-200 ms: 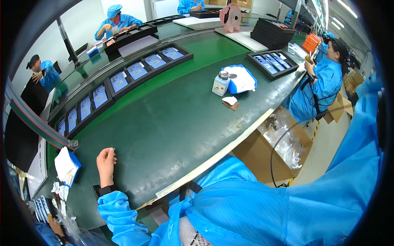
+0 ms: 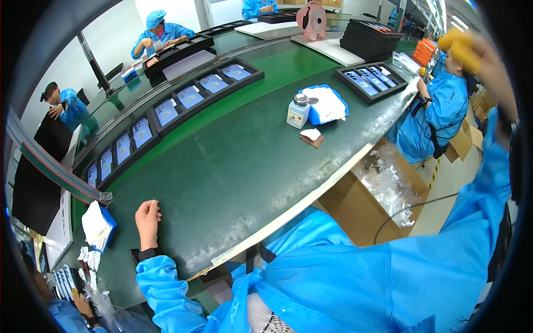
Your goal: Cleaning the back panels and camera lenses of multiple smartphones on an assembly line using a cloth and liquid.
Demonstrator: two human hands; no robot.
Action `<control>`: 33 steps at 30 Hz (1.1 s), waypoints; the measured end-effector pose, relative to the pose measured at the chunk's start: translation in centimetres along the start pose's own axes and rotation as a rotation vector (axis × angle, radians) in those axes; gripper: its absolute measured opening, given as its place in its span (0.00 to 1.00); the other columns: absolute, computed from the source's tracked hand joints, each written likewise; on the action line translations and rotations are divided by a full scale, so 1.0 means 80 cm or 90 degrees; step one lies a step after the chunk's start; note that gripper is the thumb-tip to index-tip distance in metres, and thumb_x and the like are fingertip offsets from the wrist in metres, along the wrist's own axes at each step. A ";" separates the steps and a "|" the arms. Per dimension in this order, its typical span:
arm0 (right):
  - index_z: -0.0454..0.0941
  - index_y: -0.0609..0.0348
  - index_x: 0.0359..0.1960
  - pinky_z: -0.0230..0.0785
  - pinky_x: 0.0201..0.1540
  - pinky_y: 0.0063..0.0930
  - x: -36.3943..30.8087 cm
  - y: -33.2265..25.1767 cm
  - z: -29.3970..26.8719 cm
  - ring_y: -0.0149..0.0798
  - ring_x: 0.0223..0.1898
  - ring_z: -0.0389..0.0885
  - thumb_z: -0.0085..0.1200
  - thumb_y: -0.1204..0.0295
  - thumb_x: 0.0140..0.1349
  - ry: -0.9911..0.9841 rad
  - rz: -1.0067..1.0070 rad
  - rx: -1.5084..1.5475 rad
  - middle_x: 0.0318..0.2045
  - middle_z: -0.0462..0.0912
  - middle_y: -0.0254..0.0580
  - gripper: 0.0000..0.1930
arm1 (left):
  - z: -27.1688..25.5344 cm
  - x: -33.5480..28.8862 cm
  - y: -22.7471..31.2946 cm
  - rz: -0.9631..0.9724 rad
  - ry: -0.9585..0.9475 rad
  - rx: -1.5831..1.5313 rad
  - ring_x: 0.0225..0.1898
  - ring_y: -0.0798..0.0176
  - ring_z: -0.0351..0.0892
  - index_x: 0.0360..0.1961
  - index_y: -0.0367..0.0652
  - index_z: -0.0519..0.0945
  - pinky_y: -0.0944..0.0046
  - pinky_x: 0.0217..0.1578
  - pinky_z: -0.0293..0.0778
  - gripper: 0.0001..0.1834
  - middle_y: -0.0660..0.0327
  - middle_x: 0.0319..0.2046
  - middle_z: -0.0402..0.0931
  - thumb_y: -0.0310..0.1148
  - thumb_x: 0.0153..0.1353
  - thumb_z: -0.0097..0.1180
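Note:
My left hand point(image 2: 148, 221) rests on the green tabletop point(image 2: 222, 188), its fingers loosely curled in, and nothing shows in them. A dark band circles its wrist. My right hand point(image 2: 491, 64) is raised high at the upper right, smeared by motion, with yellow covers on the fingers; whether it holds anything is unclear. Ahead on the table stand a clear square bottle point(image 2: 297, 115) with a metal cap and a blue tray point(image 2: 345, 105) of white wipes. In front of them lies a brown pad point(image 2: 312, 142) with a white folded wipe point(image 2: 312, 134) on top.
Black trays point(image 2: 161, 130) of phones line a green belt at the far left; another phone tray point(image 2: 371, 83) sits at right. White wipes point(image 2: 97, 226) lie near my left hand. A carton point(image 2: 355, 205) of plastic scraps stands below the table edge. Co-workers point(image 2: 436, 114) sit around.
My right hand has come into view at the upper right, its arm raised. The view has shifted slightly; my left hand stays on the table.

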State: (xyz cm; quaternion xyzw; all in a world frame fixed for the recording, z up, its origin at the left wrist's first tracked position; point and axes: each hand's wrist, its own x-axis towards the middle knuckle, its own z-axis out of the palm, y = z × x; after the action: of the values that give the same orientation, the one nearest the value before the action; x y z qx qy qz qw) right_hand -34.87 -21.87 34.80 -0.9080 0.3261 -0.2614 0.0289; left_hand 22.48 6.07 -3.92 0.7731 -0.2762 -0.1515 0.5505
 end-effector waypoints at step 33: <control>0.74 0.63 0.53 0.50 0.64 0.51 -0.089 -0.032 0.549 0.58 0.63 0.59 0.54 0.75 0.56 -0.196 -0.461 0.243 0.62 0.64 0.53 0.21 | 0.038 -0.440 -0.193 -0.595 0.548 0.626 0.68 0.42 0.52 0.56 0.36 0.68 0.32 0.61 0.53 0.26 0.47 0.63 0.59 0.33 0.57 0.58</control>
State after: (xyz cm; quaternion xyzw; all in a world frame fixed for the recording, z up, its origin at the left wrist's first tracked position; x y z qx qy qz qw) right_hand -16.35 -20.72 -5.72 -0.9706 -0.0757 -0.1715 0.1507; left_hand -3.37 28.37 -21.88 0.9534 0.2774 0.0838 0.0846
